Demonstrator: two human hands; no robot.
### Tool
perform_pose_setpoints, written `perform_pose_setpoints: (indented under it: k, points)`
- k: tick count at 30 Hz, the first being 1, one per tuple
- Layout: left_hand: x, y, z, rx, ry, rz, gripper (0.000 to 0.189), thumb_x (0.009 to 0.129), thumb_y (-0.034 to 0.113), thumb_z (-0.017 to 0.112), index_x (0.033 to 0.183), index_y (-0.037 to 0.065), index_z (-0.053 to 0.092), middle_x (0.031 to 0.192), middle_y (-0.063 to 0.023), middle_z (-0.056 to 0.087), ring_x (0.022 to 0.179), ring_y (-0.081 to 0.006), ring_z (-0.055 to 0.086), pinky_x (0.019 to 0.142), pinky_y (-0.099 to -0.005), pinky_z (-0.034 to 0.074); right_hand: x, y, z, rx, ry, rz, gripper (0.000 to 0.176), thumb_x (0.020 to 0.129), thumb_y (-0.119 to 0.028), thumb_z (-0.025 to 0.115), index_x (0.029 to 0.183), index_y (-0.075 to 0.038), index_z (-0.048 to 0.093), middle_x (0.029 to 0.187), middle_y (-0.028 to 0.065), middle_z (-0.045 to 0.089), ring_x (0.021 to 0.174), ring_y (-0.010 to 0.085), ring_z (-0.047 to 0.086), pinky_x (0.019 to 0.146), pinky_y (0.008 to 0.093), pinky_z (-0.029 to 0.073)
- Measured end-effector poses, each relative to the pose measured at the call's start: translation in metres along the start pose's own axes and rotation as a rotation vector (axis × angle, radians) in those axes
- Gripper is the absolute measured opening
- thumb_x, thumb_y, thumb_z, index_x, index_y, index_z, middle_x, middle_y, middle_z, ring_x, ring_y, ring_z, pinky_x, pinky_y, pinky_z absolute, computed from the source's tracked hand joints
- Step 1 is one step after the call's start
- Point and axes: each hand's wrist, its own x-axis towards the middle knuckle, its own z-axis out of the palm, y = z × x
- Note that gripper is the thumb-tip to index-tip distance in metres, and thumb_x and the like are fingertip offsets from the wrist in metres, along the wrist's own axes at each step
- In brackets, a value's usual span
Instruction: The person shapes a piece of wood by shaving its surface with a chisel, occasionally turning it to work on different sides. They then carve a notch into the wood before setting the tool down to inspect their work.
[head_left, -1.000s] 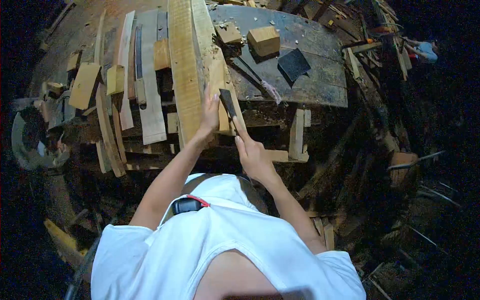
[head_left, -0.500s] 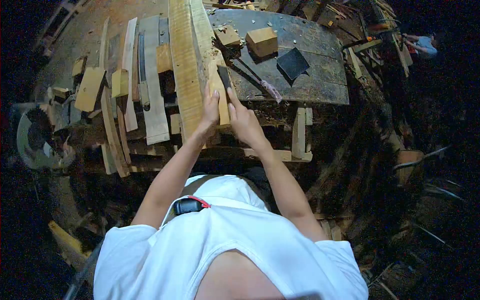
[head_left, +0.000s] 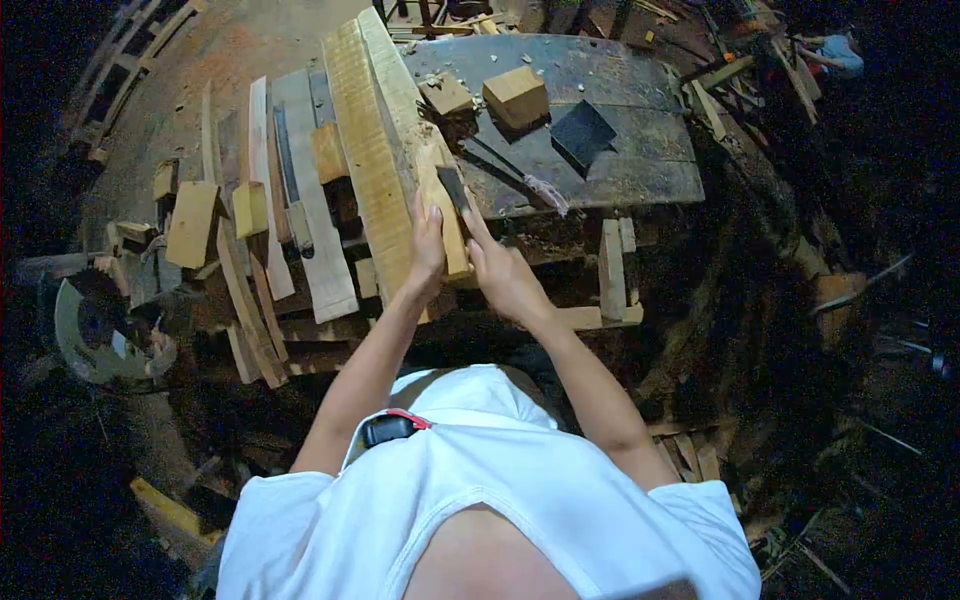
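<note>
My left hand (head_left: 428, 248) is closed along the left side of a pale wood piece (head_left: 455, 245), its thumb resting on top. In my right hand (head_left: 508, 280) is a dark flat tool (head_left: 452, 188), lying against the upper face of that piece; its exact kind is hard to make out. The fingers of this hand are closed, with the index finger stretched along the tool. The wood piece points away from me, beside a long, broad plank (head_left: 372, 150).
Several wood strips (head_left: 318, 210) and small blocks (head_left: 192, 225) lie on the left. On the dark bench top (head_left: 640, 120) sit a wood block (head_left: 516, 97), a black square block (head_left: 583, 135) and a tool with a wrapped handle (head_left: 545, 193). A round saw blade (head_left: 85, 325) stands far left. Another person (head_left: 840, 55) is far right.
The whole view has shifted, so the bench and my arms appear lower and slightly to the right. Both hands keep their hold on the wood piece and the dark tool.
</note>
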Motion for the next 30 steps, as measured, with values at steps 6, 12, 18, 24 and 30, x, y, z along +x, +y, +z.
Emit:
perform_pose_setpoints:
  k: [6,12,18,24,30]
  points:
    - [-0.017,0.004,0.011,0.097,0.081,-0.083,0.05,0.099,0.021,0.036,0.145,0.011,0.02,0.128,-0.0139,0.046,0.11,-0.022,0.052,0.094,-0.0337,0.044,-0.022,0.004,-0.002,-0.02,-0.039,0.016,0.046,0.096,-0.023,0.039,0.142,-0.016,0.034,0.094,0.0336,0.058,0.09,0.0489,0.056,0.078,0.052,0.045]
    - [-0.015,0.006,0.015,0.16,0.09,-0.042,0.053,0.1,0.022,0.035,0.146,0.002,0.018,0.143,-0.0167,0.031,0.127,-0.0237,0.036,0.106,-0.0332,0.029,-0.006,-0.007,-0.005,-0.041,-0.064,0.031,0.046,0.097,-0.024,0.038,0.142,-0.016,0.032,0.107,0.0321,0.056,0.096,0.0482,0.054,0.081,0.0529,0.044]
    - [-0.024,0.025,0.023,0.166,0.07,-0.076,0.052,0.1,0.024,0.035,0.147,0.008,0.019,0.14,-0.0142,0.037,0.124,-0.0241,0.041,0.105,-0.0335,0.031,-0.017,-0.001,-0.008,-0.019,-0.094,0.004,0.048,0.097,-0.027,0.036,0.144,-0.019,0.028,0.099,0.0332,0.058,0.092,0.0487,0.056,0.078,0.0534,0.045]
    - [-0.019,0.018,0.023,0.132,0.103,-0.078,0.051,0.1,0.022,0.034,0.147,0.01,0.018,0.139,-0.0146,0.039,0.121,-0.0223,0.044,0.101,-0.0326,0.036,0.031,0.002,0.005,-0.067,-0.022,0.009,0.047,0.097,-0.025,0.036,0.143,-0.019,0.03,0.092,0.0338,0.058,0.089,0.0491,0.057,0.075,0.0546,0.044]
    - [-0.03,0.047,0.032,0.059,0.076,-0.177,0.05,0.1,0.02,0.034,0.145,0.005,0.019,0.141,-0.0154,0.032,0.128,-0.0237,0.035,0.106,-0.033,0.029,-0.022,-0.007,-0.011,-0.047,-0.126,0.048,0.047,0.097,-0.024,0.036,0.143,-0.018,0.03,0.091,0.0332,0.059,0.087,0.0482,0.057,0.076,0.0539,0.044]
